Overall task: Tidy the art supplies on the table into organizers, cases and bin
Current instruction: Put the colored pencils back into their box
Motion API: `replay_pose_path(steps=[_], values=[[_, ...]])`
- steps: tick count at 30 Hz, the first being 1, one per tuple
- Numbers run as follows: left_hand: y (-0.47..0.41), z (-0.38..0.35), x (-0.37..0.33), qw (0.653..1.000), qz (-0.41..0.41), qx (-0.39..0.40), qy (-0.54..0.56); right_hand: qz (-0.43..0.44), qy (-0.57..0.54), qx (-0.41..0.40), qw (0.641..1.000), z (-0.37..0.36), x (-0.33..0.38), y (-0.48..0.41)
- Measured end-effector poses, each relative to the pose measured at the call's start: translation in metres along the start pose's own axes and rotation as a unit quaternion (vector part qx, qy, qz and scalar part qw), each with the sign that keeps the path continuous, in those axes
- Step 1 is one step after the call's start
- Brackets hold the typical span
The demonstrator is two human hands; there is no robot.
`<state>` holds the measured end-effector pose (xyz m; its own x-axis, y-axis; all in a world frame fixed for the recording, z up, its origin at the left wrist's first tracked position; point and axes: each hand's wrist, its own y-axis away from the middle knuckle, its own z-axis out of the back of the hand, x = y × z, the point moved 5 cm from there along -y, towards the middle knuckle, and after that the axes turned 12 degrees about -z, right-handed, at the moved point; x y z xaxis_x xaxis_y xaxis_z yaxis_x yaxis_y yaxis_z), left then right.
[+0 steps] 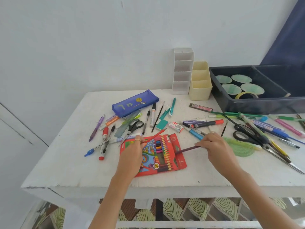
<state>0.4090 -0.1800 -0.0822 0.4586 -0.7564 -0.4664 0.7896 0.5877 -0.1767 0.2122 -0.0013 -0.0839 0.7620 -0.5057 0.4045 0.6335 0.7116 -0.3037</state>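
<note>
Our left hand [133,152] pinches a red pencil [156,134], right hand [216,146] a purple pencil [186,149], over the pencil box [170,156]; table [79,166] cluttered, seemingly barely started.

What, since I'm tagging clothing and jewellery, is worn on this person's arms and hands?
The left forearm and right forearm are bare: no sleeves, gloves, watch or bracelet show. The left hand wears one thin gold-coloured ring on a finger. The right hand shows no ring.

White table [74,162]. Red pencil box [158,154], rainbow picture on front. Blue pencil case [135,103] at 11 o'clock, yellow flower on it. Pale yellow organizer [200,92] at 1 o'clock. Dark blue bin [255,105] at 2 o'clock.
</note>
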Motion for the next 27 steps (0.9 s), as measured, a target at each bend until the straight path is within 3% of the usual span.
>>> replay_pose_path(steps=[9,27], values=[[-0.002,0.0,0.002,0.999,0.002,0.035,0.001,-0.048,-0.03,0.111,0.992,-0.04,0.064,0.0],[0.001,0.001,0.011,0.999,0.003,0.029,0.031,-0.071,-0.141,0.13,0.979,-0.053,0.058,-0.003]])
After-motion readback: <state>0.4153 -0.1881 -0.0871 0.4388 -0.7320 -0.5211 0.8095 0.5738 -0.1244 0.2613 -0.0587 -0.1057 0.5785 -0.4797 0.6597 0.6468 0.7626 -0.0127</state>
